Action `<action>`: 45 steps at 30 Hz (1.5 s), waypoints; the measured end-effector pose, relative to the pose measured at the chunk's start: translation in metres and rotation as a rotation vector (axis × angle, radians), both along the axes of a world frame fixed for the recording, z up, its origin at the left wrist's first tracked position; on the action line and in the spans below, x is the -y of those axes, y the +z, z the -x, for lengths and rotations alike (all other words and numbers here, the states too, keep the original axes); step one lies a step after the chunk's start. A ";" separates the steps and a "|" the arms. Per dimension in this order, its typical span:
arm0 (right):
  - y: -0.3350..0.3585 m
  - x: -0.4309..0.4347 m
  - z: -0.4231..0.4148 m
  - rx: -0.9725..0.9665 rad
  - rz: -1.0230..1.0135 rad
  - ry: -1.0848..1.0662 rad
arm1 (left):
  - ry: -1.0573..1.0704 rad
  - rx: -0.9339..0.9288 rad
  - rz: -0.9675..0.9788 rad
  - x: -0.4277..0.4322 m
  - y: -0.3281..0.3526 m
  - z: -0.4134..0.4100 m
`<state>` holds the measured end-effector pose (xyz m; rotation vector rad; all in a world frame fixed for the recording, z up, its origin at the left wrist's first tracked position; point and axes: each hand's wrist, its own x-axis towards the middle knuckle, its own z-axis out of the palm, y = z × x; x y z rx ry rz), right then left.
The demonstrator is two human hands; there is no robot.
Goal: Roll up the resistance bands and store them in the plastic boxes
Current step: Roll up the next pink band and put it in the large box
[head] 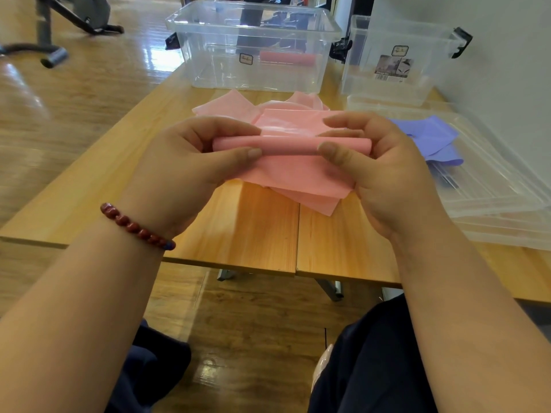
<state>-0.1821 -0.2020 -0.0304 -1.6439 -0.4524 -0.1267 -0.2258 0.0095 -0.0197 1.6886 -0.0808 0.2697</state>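
Head view shows me the left hand and right hand pinching opposite ends of the part-rolled soft pink rubber resistance band held between them, likely to keep the roll tight.

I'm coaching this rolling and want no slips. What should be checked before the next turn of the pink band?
1. Left hand pinches the pink roll at its left end: ok.
2. Right hand pinches the right end: ok.
3. Roll even along its length: ok.
4. Unrolled tail free of the pink pile beneath: cannot tell, they overlap.
5. Large clear box open, with room: ok, one rolled band inside.
6. Purple band clear of the work: ok, on the lid at right.
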 end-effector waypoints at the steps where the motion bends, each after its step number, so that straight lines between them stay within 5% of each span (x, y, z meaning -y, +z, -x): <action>1: 0.000 0.000 0.000 -0.013 -0.005 -0.019 | -0.002 0.001 -0.011 0.000 0.000 0.000; 14: 0.001 -0.001 0.001 0.100 0.015 -0.054 | -0.021 -0.066 0.027 0.003 0.002 0.000; 21: -0.001 0.000 -0.001 -0.057 0.002 0.014 | -0.005 -0.017 0.067 0.001 -0.002 -0.001; 33: 0.002 -0.001 0.002 0.074 0.019 -0.040 | -0.038 -0.040 0.013 -0.002 -0.001 -0.001; 45: 0.005 -0.004 0.007 0.001 0.029 0.060 | -0.037 0.029 0.041 -0.001 -0.004 -0.003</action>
